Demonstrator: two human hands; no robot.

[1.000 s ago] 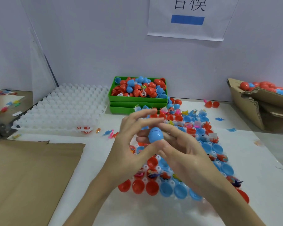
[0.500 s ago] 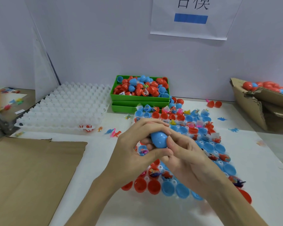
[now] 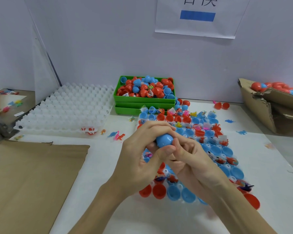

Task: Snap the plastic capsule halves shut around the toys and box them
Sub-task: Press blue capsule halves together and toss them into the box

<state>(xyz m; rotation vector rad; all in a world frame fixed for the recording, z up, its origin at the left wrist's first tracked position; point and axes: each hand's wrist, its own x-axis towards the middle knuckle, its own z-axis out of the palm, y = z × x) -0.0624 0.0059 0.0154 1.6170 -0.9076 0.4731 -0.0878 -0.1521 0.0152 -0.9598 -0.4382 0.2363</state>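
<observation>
Above the tray of open halves (image 3: 215,150), both hands meet around 1 blue capsule (image 3: 164,140): the left hand (image 3: 142,156) curls over it, thumb pressing beneath, and the right hand (image 3: 191,159) pinches its other side.

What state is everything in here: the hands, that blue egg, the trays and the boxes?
Left hand: fingers curled round the blue capsule.
Right hand: also grips it.
Blue capsule: held between both hands above the tray; seam hidden.
Tray of open halves: many hold toys, uncapped.
White tray: looks empty on top.
Green bin: heaped with red and blue shells.
Cardboard box: open, capsules inside.
</observation>
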